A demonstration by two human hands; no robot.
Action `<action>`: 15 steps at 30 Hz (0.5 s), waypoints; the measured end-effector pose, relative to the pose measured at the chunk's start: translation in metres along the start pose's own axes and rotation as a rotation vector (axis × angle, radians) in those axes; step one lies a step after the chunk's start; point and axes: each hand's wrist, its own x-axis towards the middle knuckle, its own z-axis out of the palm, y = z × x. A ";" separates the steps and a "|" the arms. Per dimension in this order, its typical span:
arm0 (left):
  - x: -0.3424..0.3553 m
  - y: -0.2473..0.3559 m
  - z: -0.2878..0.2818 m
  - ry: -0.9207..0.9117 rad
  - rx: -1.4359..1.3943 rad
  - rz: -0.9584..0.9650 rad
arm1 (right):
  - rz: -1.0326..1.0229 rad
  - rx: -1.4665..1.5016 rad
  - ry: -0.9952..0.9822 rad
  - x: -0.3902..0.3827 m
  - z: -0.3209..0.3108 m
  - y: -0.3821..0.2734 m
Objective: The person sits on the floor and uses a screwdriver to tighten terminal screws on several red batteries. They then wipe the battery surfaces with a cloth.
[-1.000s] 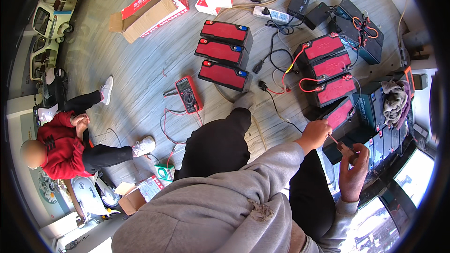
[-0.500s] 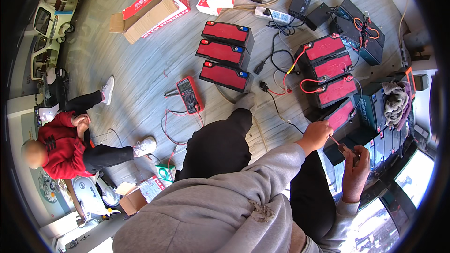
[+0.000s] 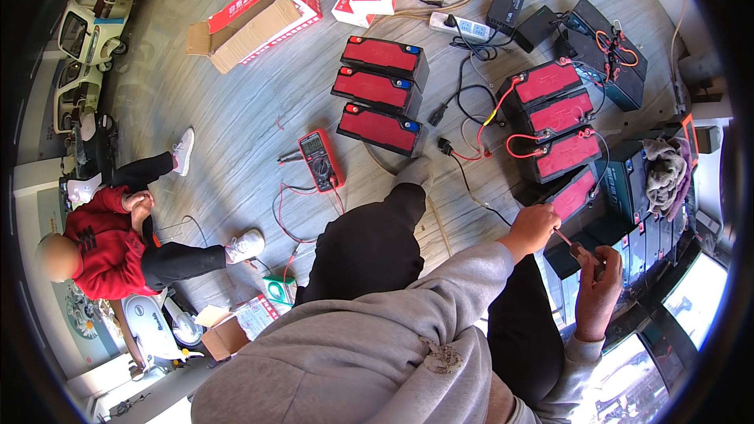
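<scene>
My left hand (image 3: pixel 532 228) pinches the thin end of a small tool or wire piece (image 3: pixel 567 242) just in front of my knees. My right hand (image 3: pixel 597 286) closes around its thicker dark end. Both hands hover over a black battery with a red top (image 3: pixel 573 195), the nearest of a row of such batteries (image 3: pixel 554 114) joined by red wires. My grey sleeves and dark trousers fill the lower middle.
Three more red-topped batteries (image 3: pixel 381 94) lie on the wooden floor, with a red multimeter (image 3: pixel 318 159) and leads beside them. Open cardboard boxes (image 3: pixel 255 12), a power strip (image 3: pixel 463 27) and chargers lie farther off. A person in red (image 3: pixel 102 243) sits at the left.
Both hands have shifted slightly lower and right, still joined on the small piece. The seated person has barely moved.
</scene>
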 end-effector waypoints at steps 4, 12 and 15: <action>0.000 0.000 0.001 -0.013 -0.010 -0.013 | -0.098 0.074 -0.014 -0.001 0.002 -0.002; 0.000 0.000 0.002 -0.004 0.003 -0.006 | 0.051 -0.034 0.020 0.000 -0.002 -0.001; 0.001 0.000 0.001 -0.013 0.009 -0.010 | 0.210 -0.244 -0.008 -0.001 -0.006 -0.001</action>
